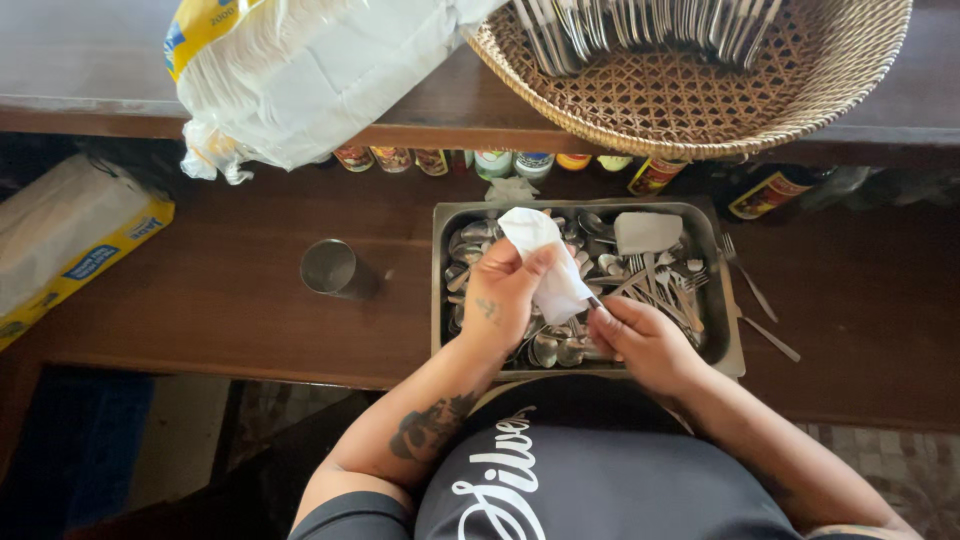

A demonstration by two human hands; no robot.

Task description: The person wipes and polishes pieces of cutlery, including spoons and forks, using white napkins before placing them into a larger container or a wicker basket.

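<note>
As the left hand (503,292) grips a crumpled white paper napkin (545,261), the right hand (640,340) at four o'clock pinches a thin metal utensil handle (594,302) over the rectangular steel tray (722,310) of cutlery.

My left hand (503,292) has a white paper napkin (545,262) pinched between thumb and fingers (540,262). The napkin is crumpled and folded over itself, standing up above the metal tray (722,330) and hanging down toward my right hand (640,340). My right hand grips the handle end of a thin steel piece of cutlery (594,301), whose upper part goes into the napkin's lower fold, so I cannot tell whether it is a spoon or a fork. Both napkin and cutlery are held over the near half of the tray, just above the heap of spoons (560,350) lying in it.
</note>
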